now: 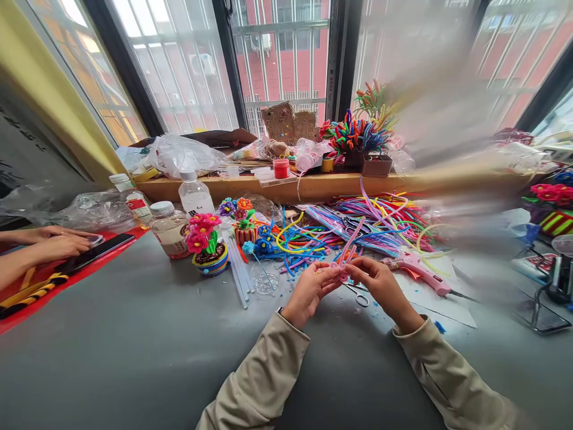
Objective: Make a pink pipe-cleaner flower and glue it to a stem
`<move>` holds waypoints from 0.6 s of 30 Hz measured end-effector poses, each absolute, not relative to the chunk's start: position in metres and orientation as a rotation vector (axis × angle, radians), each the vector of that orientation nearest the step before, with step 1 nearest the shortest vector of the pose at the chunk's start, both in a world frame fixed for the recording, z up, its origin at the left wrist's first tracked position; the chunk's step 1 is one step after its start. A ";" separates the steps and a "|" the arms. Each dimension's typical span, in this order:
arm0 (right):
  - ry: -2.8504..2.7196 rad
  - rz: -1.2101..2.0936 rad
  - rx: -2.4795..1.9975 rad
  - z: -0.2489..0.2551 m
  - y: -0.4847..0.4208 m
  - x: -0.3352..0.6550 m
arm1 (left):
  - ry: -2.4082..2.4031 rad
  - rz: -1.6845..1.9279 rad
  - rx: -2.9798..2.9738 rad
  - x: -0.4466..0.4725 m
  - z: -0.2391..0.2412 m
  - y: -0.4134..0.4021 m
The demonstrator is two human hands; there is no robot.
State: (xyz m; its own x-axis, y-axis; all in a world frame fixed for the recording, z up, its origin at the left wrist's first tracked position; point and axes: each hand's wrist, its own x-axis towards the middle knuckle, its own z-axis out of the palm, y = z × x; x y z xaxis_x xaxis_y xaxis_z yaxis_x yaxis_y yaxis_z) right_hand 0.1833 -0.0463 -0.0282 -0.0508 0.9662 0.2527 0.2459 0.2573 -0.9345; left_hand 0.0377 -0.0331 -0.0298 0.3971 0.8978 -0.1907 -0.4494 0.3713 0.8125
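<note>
Between my two hands is a small bundle of pink pipe cleaners [350,249], with loose ends sticking up and a looped part at the fingertips. My left hand [312,288] pinches the looped part from the left. From the right, my right hand [375,280] grips it with thumb and fingers. Just below the fingers, a pair of scissors [362,300] lies on the grey table [188,358], partly hidden. A pink glue gun [421,270] rests on white card right of my right hand. Behind the hands spreads a heap of colourful pipe cleaners [389,218].
Left of my hands stand glue sticks [239,272], a clear round dish [265,278], a pot of pink pipe-cleaner flowers [203,242] and bottles [168,230]. Another person's hands [58,243] are at the far left beside a phone [96,254]. A wooden ledge [233,190] runs behind.
</note>
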 end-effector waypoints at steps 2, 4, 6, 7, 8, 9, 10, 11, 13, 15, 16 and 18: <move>-1.529 0.929 -1.161 -0.028 -0.046 0.184 | 0.716 0.956 0.735 0.037 -0.030 -0.033; -1.543 0.932 -1.164 -0.028 -0.046 0.184 | 0.724 0.956 0.725 0.037 -0.031 -0.032; -1.552 0.919 -1.180 -0.027 -0.046 0.184 | 0.724 0.960 0.722 0.036 -0.030 -0.032; -1.556 0.912 -1.189 -0.027 -0.046 0.184 | 0.725 0.960 0.725 0.036 -0.030 -0.032; -1.559 0.906 -1.198 -0.027 -0.047 0.184 | 0.726 0.960 0.731 0.036 -0.030 -0.032; -1.560 0.900 -1.206 -0.026 -0.047 0.184 | 0.724 0.959 0.739 0.036 -0.029 -0.033; -1.562 0.895 -1.211 -0.026 -0.047 0.184 | 0.723 0.958 0.745 0.036 -0.029 -0.033; -1.560 0.892 -1.212 -0.026 -0.047 0.184 | 0.721 0.959 0.751 0.036 -0.028 -0.034; -1.549 0.895 -1.204 -0.027 -0.047 0.184 | 0.720 0.967 0.750 0.037 -0.028 -0.034; -1.533 0.917 -1.185 -0.029 -0.046 0.184 | 0.714 0.968 0.744 0.037 -0.028 -0.034; -1.523 0.933 -1.177 -0.030 -0.046 0.184 | 0.709 0.968 0.738 0.037 -0.028 -0.033; -1.500 0.965 -1.167 -0.033 -0.045 0.184 | 0.698 0.964 0.726 0.037 -0.029 -0.032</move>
State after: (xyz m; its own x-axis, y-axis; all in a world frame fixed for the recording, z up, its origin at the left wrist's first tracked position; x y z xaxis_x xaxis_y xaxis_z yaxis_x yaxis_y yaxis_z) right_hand 0.1840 -0.0445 -0.0328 -0.0731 0.9736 0.2162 0.2066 0.2269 -0.9518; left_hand 0.0371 -0.0324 -0.0294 0.3994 0.8955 -0.1962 -0.4656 0.3825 0.7981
